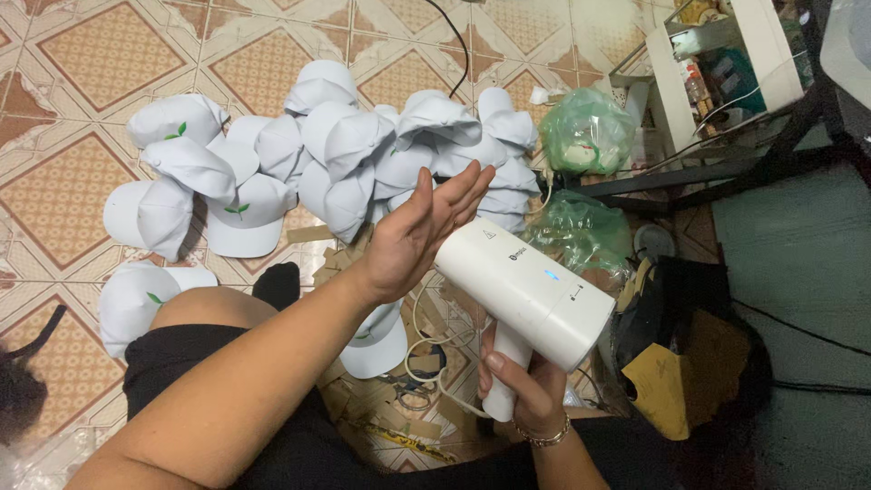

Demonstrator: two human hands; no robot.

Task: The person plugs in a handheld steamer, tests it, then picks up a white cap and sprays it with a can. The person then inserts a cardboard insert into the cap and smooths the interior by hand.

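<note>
Right hand (519, 386), low in view with a bracelet at the wrist, is clamped round the handle of a white handheld dryer (531, 292). Barrel slants up-left; small blue light lit on its side. Left hand (419, 234) is spread flat, fingers apart, palm just at the dryer's nozzle, gripping nothing. Below the left forearm: one white cap (376, 342) on cardboard scraps (381, 408), with a cord (426, 363) coiled beside it. Beyond the hands: heap of white caps (345, 150) on the tiled floor (82, 54), some bearing a green leaf mark. Right of heap: green plastic bags (585, 132); dark bag (680, 354) close by the dryer.
</note>
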